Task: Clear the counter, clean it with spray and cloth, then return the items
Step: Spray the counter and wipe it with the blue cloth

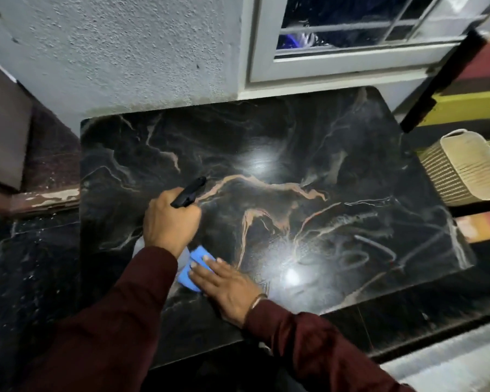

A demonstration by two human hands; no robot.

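Note:
A black marble counter (294, 142) with orange and white veins fills the middle of the view. My left hand (170, 222) is closed around a spray bottle; its black nozzle (190, 192) points toward the far right, and most of the pale bottle body is hidden under my wrist. My right hand (227, 287) lies flat, fingers pressing a blue cloth (191, 274) onto the counter near its front left. Wet streaks show on the stone at the right front.
A cream woven basket (461, 168) sits off the counter's right edge. A rough white wall (125, 52) and a window frame (337, 66) stand behind the counter. A dark lower ledge (34, 264) runs along the left.

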